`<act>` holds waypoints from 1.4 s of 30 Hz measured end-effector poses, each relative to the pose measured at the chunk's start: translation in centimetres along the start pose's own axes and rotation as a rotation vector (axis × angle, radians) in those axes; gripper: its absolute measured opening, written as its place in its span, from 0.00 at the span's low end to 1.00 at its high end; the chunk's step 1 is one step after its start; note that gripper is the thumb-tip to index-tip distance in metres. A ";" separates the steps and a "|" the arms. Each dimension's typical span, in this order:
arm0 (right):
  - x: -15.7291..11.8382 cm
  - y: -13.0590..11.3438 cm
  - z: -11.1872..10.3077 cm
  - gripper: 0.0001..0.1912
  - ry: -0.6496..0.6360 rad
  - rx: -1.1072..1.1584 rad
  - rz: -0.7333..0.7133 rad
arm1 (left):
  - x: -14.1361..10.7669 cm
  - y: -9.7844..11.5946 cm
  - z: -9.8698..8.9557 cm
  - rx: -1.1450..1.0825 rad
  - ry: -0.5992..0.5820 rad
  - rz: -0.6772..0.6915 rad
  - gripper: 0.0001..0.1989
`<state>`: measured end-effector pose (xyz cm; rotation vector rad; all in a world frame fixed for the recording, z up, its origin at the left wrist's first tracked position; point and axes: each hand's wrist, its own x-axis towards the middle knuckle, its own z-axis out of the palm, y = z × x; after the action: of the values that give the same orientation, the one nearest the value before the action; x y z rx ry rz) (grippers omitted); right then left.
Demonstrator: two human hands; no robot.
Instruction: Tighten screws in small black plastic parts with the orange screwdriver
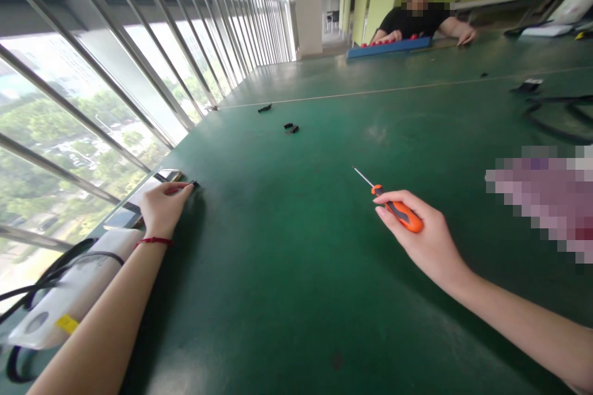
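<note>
My right hand [424, 228] grips a screwdriver [402, 215] with an orange and grey handle, its thin metal shaft pointing up and to the left above the green table [296, 247]. At the table's left edge, my left hand [164, 203] has thumb and fingers pinched on a small black piece [195, 184]; its exact kind is too small to make out. A phone-like flat device [127, 213] lies beside and partly behind that hand. Farther back on the table are small black pieces [291, 128] and another black piece [265, 108].
Metal railing [152, 31] borders the left side. A white box-like unit [78, 290] with black cables lies by my left forearm. More black cable [556, 114] and a blurred pinkish item [546, 197] are at right. Across the table sits a person [412, 21] behind a blue tray [389, 48].
</note>
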<state>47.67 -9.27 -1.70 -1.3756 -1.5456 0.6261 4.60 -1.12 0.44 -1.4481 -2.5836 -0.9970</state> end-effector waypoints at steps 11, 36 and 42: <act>0.1 0.0 0.1 0.07 -0.008 -0.017 -0.001 | 1.3 -1.0 -0.5 -0.134 -0.053 -0.025 0.14; -0.2 -0.2 0.0 0.08 -0.039 -0.029 -0.005 | 1.6 -1.5 -0.5 -0.062 -0.113 0.007 0.15; -0.1 -0.2 0.2 0.08 -0.034 -0.026 0.013 | 1.1 -0.9 -0.9 -0.049 -0.122 0.006 0.15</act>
<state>47.44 -9.35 -1.62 -1.4027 -1.5776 0.6419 3.05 -1.09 1.03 -1.5751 -2.6544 -1.0088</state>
